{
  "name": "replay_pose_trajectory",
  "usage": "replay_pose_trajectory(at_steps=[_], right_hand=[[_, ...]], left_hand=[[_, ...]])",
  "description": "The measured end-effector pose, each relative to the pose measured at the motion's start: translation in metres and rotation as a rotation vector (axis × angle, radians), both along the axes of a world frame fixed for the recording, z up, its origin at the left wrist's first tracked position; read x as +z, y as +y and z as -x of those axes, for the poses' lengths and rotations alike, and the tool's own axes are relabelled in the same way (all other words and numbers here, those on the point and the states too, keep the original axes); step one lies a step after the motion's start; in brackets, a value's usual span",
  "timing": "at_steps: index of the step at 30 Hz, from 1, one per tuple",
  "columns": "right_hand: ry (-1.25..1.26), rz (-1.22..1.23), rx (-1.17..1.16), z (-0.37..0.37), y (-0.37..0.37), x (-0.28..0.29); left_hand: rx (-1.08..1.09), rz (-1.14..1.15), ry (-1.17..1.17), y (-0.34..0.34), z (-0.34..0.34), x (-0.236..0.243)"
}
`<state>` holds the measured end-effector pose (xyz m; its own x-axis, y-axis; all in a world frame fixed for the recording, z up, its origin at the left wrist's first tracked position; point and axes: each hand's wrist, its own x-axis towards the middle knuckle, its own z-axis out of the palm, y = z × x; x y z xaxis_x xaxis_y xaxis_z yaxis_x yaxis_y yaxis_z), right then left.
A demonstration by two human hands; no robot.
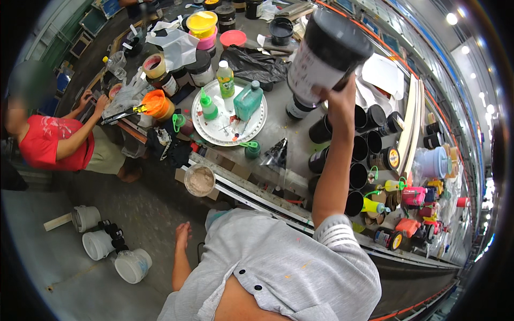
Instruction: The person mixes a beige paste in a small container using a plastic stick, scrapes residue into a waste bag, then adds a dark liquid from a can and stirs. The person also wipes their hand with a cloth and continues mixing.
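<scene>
Raised over the table, my right hand grips a large black jar with a pale label carrying handwriting. The fingers wrap its lower side, and the jar is tilted. Just below it, a smaller black jar with a white label stands on the table, partly hidden. Several black jars lie on their sides by my right forearm. My left hand hangs low beside my body with loosely bent fingers and nothing in it. A tub of beige paste sits at the table's near edge.
A round white tray holds green and teal bottles. Orange and yellow tubs stand farther left, near a co-worker in a red shirt. White buckets stand on the floor. Wooden strips and bright bottles lie right.
</scene>
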<state>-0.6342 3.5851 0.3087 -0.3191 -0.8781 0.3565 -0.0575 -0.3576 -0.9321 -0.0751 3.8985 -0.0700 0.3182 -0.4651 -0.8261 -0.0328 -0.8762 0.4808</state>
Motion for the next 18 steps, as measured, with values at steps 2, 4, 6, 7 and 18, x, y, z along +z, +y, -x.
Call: replay_pose_trajectory(at_steps=[2, 4, 6, 7, 18], right_hand=[[0.242, -0.074, -0.267, -0.018, 0.052, -0.029], [0.421, -0.143, -0.478, -0.041, 0.096, -0.065], [0.616, -0.222, -0.588, -0.053, 0.134, -0.111], [0.575, -0.318, -0.591, -0.056, 0.152, -0.133], [0.381, -0.5, -0.67, -0.081, 0.209, -0.241]], left_hand=[[-0.046, 0.053, 0.022, -0.013, 0.01, 0.001], [-0.052, 0.092, 0.035, -0.014, 0.016, 0.005], [-0.101, 0.032, 0.054, 0.004, 0.011, -0.007], [-0.134, 0.016, 0.064, 0.008, 0.007, -0.015], [-0.132, -0.184, 0.05, 0.045, -0.024, -0.054]])
